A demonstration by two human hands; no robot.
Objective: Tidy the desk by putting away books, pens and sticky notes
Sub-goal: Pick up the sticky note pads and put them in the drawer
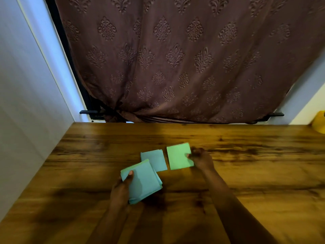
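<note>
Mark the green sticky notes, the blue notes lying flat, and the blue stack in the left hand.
green sticky notes (177, 155): head view, middle of top sheet.
flat blue notes (155, 160): head view, exposed top face.
blue stack (145, 182): head view, middle of top sheet.

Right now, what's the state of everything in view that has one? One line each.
left hand: holds the blue stack in its grip, thumb on top
blue stack: held, tilted, sheets unevenly aligned
right hand: pinches the green pad's right edge
green pad: pinched; flat or lifted, cannot tell
loose blue pad: lying on the desk, no hand on it, near corner behind the blue stack
curtain: drawn closed, gathered at lower left
</note>
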